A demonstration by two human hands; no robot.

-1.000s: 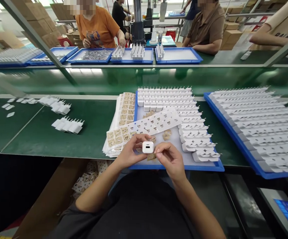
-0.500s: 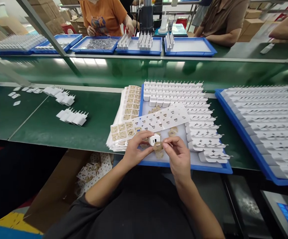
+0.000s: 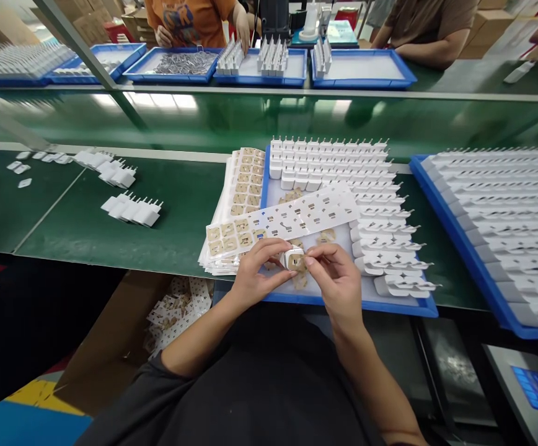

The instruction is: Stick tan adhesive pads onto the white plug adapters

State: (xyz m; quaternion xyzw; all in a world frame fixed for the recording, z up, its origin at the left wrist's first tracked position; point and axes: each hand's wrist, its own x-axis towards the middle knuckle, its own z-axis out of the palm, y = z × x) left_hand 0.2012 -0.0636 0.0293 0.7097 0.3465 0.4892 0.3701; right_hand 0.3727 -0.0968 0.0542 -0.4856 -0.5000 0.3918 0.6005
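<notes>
Between the thumb and fingers of my left hand is a white plug charger, its port face turned towards me. My right hand pinches the edge of a small brownish, see-through sticker, which lies over that port face. Whether it is stuck down all over, I cannot tell. Just beyond my hands a white sticker sheet lies slantwise, brown stickers left at its left end and cut-outs along the rest. Under it is a blue-rimmed tray with rows of white chargers and loose brown stickers.
A stack of sticker sheets stands left of the tray. Another full charger tray is at the right. Loose chargers lie on the green bench at the left. A carton with used sheets is below. Co-workers sit opposite.
The brown sticker has moved up from the charger's lower edge onto its port face. My right hand has shifted slightly with it. The whole view has tilted a little.
</notes>
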